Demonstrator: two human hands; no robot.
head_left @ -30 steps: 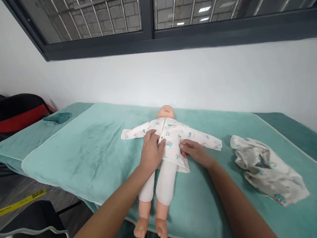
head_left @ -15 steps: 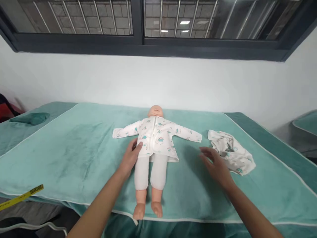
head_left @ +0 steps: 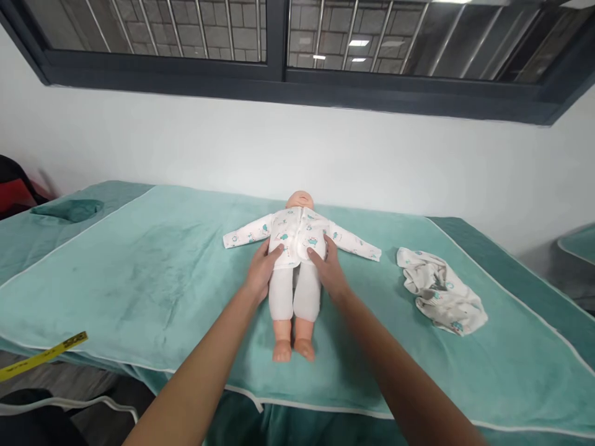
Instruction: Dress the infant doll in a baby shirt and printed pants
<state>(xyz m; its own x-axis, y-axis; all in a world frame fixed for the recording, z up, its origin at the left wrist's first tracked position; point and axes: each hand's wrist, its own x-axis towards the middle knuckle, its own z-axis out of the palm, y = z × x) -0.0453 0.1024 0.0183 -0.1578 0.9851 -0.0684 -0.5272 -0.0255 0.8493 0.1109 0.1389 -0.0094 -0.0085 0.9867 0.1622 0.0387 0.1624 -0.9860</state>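
Observation:
A baby doll (head_left: 300,199) lies on its back, head toward the wall and bare feet toward me. It wears a white jacket (head_left: 294,226) with a small green and red print, its sleeves spread to both sides, and white leggings (head_left: 281,294). My left hand (head_left: 263,267) grips the doll's waist on the left, thumb over the jacket front. On the other side my right hand (head_left: 329,266) clasps the waist likewise, its thumb on the jacket. The fingers beneath the doll's sides are partly hidden.
A crumpled printed white garment (head_left: 441,294) lies to the right on the green blanket (head_left: 139,279). Behind the bed stand a white wall (head_left: 297,142) and a dark-framed barred window (head_left: 274,77). A yellow strip (head_left: 44,356) sits at the lower left, beside a red and black item (head_left: 16,192).
My right hand has moved left from near the crumpled garment onto the doll's waist. The doll has shifted toward the wall, its legs closer together. The view has tilted slightly.

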